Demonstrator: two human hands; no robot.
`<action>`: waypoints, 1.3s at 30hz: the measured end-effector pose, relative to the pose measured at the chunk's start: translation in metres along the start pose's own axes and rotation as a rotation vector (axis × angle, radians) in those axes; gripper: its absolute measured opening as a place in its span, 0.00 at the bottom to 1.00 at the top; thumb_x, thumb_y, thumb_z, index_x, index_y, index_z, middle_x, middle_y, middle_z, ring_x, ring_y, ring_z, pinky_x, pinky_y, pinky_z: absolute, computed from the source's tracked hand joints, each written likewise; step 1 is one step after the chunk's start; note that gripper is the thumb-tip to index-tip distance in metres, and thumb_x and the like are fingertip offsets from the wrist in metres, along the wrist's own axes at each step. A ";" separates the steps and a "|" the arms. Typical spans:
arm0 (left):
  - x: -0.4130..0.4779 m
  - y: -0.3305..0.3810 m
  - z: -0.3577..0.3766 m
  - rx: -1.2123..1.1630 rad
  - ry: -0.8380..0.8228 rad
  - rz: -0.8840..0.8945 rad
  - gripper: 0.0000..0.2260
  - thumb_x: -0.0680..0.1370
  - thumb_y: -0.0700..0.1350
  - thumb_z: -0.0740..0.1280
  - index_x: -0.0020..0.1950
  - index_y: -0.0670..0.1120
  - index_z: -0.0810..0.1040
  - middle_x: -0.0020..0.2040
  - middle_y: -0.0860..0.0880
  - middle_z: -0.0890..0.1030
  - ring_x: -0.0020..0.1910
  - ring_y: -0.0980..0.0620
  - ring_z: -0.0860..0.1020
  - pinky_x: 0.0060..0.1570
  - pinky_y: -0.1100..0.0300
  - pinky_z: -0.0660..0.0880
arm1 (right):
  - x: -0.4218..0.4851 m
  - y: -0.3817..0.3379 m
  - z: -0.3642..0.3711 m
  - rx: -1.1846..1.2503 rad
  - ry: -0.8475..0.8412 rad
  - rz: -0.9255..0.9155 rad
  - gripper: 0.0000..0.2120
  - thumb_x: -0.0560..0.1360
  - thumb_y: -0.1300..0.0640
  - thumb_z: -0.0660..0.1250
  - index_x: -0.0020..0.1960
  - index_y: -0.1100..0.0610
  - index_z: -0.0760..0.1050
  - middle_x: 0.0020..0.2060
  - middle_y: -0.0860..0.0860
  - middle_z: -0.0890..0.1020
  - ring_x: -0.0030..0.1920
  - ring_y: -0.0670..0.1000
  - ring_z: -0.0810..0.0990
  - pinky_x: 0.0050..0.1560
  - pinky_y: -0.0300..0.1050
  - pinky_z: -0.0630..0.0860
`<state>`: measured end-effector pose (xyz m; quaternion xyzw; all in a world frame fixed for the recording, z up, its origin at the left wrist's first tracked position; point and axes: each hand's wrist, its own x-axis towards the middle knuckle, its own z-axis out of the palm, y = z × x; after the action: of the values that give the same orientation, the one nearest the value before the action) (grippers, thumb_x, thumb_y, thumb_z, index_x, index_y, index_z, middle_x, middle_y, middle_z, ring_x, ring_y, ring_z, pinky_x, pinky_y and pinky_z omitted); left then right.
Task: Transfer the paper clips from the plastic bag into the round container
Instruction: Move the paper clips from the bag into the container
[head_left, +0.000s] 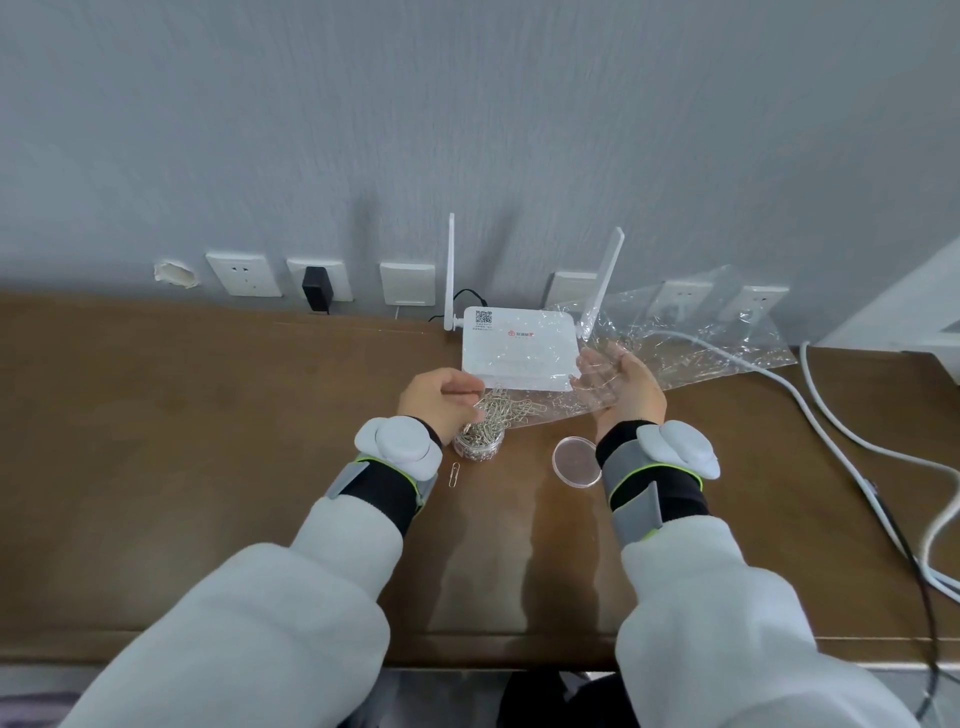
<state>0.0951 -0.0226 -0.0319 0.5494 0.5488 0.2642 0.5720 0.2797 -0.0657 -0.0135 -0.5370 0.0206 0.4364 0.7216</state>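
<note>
Clips of silver wire (496, 410) are heaping in the clear round container (460, 447), left fingers (460, 387) pinching and straight right fingers (597, 364) propping the nearly drained transparent plastic bag (701, 332).

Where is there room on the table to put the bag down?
The biggest bare patch of table is left of the left hand, from the sockets to the front edge. More lies between the left sleeve and right sleeve. It's crowded around the container, loose clip, lid and router; cables cross the right side.
</note>
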 end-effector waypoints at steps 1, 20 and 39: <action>0.000 0.000 0.001 0.010 0.011 0.013 0.11 0.71 0.31 0.69 0.46 0.46 0.81 0.51 0.45 0.83 0.52 0.50 0.81 0.59 0.55 0.75 | 0.000 0.000 0.000 0.000 -0.001 -0.002 0.08 0.78 0.62 0.60 0.44 0.58 0.78 0.29 0.53 0.85 0.30 0.51 0.84 0.31 0.42 0.81; 0.011 -0.018 0.010 0.096 0.050 -0.013 0.07 0.75 0.39 0.68 0.51 0.43 0.82 0.54 0.45 0.82 0.51 0.52 0.78 0.50 0.67 0.70 | 0.001 -0.005 0.003 0.030 -0.042 -0.004 0.10 0.80 0.61 0.58 0.45 0.57 0.76 0.37 0.56 0.84 0.36 0.52 0.84 0.37 0.45 0.83; 0.013 -0.026 0.011 0.211 0.020 -0.042 0.13 0.75 0.38 0.67 0.59 0.46 0.78 0.57 0.46 0.81 0.49 0.50 0.78 0.47 0.63 0.70 | -0.003 -0.004 0.006 0.046 -0.049 -0.029 0.09 0.79 0.60 0.58 0.46 0.57 0.77 0.37 0.55 0.85 0.39 0.53 0.84 0.34 0.42 0.81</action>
<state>0.1003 -0.0214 -0.0623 0.5923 0.5906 0.1982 0.5110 0.2773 -0.0628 -0.0066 -0.5095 0.0053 0.4381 0.7405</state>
